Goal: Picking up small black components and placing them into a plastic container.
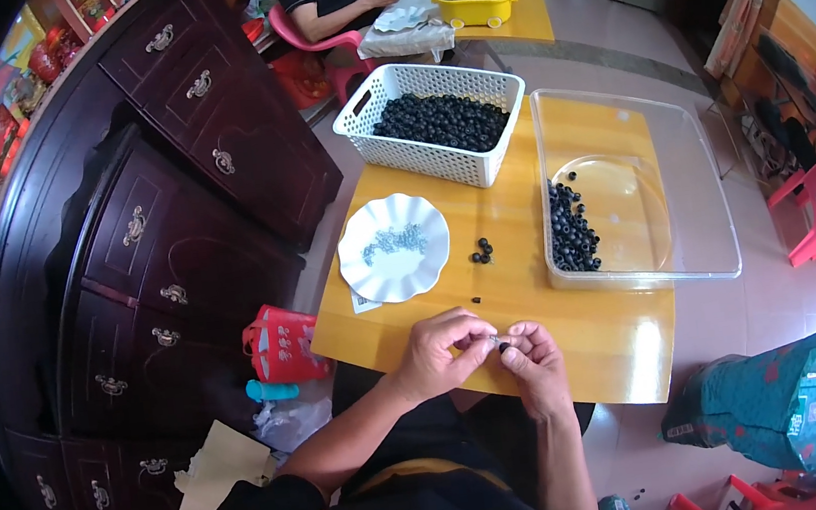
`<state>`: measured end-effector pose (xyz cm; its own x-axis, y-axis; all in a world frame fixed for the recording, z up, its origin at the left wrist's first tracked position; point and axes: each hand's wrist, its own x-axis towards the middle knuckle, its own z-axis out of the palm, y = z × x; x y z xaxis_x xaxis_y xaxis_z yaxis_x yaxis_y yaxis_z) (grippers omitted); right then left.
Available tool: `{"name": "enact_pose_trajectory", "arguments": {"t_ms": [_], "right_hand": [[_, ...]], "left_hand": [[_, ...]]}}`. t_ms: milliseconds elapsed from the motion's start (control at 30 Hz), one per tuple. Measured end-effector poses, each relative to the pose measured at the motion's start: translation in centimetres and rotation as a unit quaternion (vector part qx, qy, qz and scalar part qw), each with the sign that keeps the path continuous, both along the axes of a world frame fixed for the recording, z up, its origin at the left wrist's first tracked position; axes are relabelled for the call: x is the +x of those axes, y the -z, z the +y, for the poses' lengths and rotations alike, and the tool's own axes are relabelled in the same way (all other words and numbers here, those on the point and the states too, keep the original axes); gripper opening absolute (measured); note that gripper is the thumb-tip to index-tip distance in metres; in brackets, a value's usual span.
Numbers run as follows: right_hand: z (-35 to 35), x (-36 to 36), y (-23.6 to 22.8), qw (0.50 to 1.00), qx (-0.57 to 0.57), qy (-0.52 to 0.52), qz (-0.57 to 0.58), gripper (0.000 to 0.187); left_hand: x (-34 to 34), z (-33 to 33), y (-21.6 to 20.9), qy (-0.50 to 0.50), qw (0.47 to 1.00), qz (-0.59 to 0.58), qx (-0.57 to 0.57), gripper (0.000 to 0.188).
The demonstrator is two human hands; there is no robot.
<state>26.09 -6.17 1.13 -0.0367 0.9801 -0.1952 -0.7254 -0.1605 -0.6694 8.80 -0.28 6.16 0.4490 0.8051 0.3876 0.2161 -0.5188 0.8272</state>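
Over the near edge of the table, my two hands meet fingertip to fingertip. A tiny pale, shiny piece shows at the pinched fingers of my left hand (442, 352); its exact kind is too small to tell. Between thumb and fingers, my right hand (539, 369) grips a small round black part (505, 347), close against the pale piece. Just beyond my hands lies a single small black piece (477, 300), and farther off a little cluster of black round parts (481, 251). A white scalloped plate (355, 231) at the left bears many small, shiny, bluish-clear pieces (395, 244).
A white perforated basket (438, 166) full of black parts stands at the table's far side. On the right, a clear plastic box (695, 212) holds more along its left wall. Dark drawers (164, 232) line the left. Another person sits at a far table (530, 19).
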Motion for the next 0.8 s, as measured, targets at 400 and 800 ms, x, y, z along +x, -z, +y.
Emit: {"name": "enact_pose_trajectory", "arguments": {"t_ms": [400, 800], "right_hand": [[0.2, 0.2, 1.3, 0.995, 0.0, 0.053, 0.082, 0.014], [-0.2, 1.0, 1.6, 0.998, -0.006, -0.007, 0.061, 0.012]], "left_hand": [[1.1, -0.1, -0.7, 0.005, 1.0, -0.016, 0.015, 0.01], [0.7, 0.0, -0.5, 0.011, 0.995, 0.047, -0.082, 0.014]]}}
